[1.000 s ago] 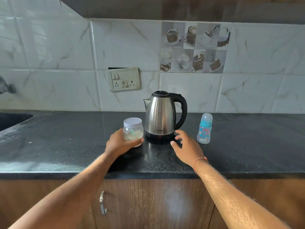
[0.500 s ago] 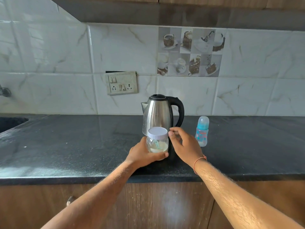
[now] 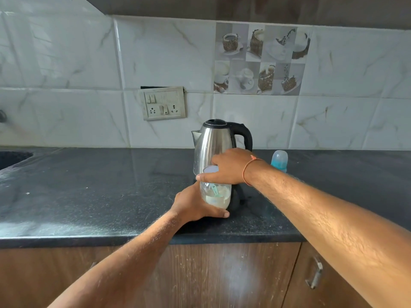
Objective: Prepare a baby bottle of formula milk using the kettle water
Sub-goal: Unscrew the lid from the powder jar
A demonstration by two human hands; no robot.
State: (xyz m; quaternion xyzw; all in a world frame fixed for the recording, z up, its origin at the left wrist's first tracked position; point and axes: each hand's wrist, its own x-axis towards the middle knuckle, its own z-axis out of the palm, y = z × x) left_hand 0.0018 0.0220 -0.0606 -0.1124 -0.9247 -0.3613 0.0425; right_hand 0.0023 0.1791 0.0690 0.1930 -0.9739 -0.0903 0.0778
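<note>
A clear formula jar (image 3: 215, 195) with white powder, a teal scoop inside and a white lid (image 3: 210, 169) stands in front of the steel kettle (image 3: 213, 143). My left hand (image 3: 195, 205) grips the jar's body from the left and below. My right hand (image 3: 229, 166) lies over the top and grips the lid. The baby bottle (image 3: 279, 160), blue with a clear cap, stands upright to the right of the kettle, partly hidden by my right wrist.
The dark stone counter (image 3: 100, 192) runs the full width, with a sink (image 3: 11, 157) at the far left. A switch and socket plate (image 3: 163, 105) sits on the tiled wall. Wooden cabinet doors with a metal handle (image 3: 314, 275) are below.
My left hand brought the jar from left of the kettle to in front of it. My right hand rose from the counter and closed over the lid.
</note>
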